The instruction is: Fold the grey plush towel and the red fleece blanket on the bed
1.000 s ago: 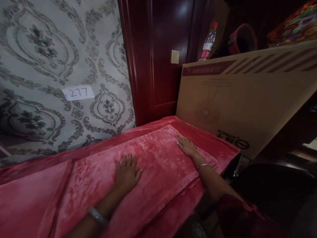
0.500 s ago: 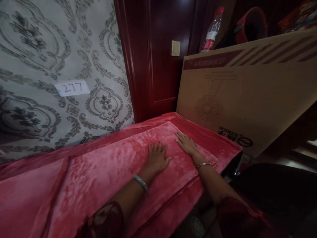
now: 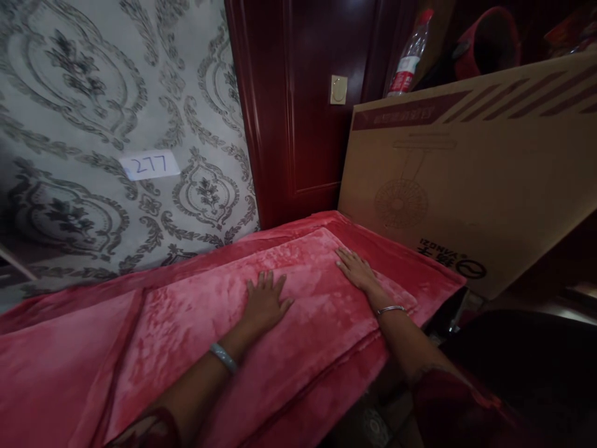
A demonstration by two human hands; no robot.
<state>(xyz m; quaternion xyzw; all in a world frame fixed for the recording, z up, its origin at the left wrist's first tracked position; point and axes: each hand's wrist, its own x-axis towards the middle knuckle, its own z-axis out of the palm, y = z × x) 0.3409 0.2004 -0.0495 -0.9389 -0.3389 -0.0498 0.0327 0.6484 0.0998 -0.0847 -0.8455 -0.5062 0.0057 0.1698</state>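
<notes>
I see both hands flat, palms down, fingers spread. Left hand (image 3: 265,303) sits centre frame, forearm running to lower left. Right hand (image 3: 357,270) lies just right of it, arm extended from lower right.

blanket (image 3: 196,323): pink-red plush | wallpaper (image 3: 93,93): grey damask, upper left | door (image 3: 303,93): dark red | cardboard box (image 3: 466,180): tan, maroon stripes

You are working with open red blanket (image 3: 196,323) lying to the left of your left hand (image 3: 265,303). A cardboard box (image 3: 466,180) is standing just beyond your right hand (image 3: 357,270), blocking that side, and the patterned wall (image 3: 116,124) is closing off the back.
</notes>
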